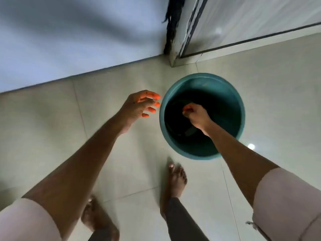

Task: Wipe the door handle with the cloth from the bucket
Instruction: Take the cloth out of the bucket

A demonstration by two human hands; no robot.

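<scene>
From the head camera, the right hand (195, 115) is down inside the teal bucket (202, 116), its grip curled into a loose fist; the bucket's interior is too dark to tell whether the fingers have closed on the cloth, which cannot be made out. The left hand (139, 105) hovers just beside the bucket's left rim, grip wide, fingers spread and holding nothing (the fingertips glow orange in the light). Both forearms reach forward and down from pale sleeves. The bucket stands on the tiled floor (269, 110) near a corner where a wall (52, 40) meets a glass door frame (187, 39). Two bare feet stand below, the right foot (176, 181) just short of the bucket.
</scene>
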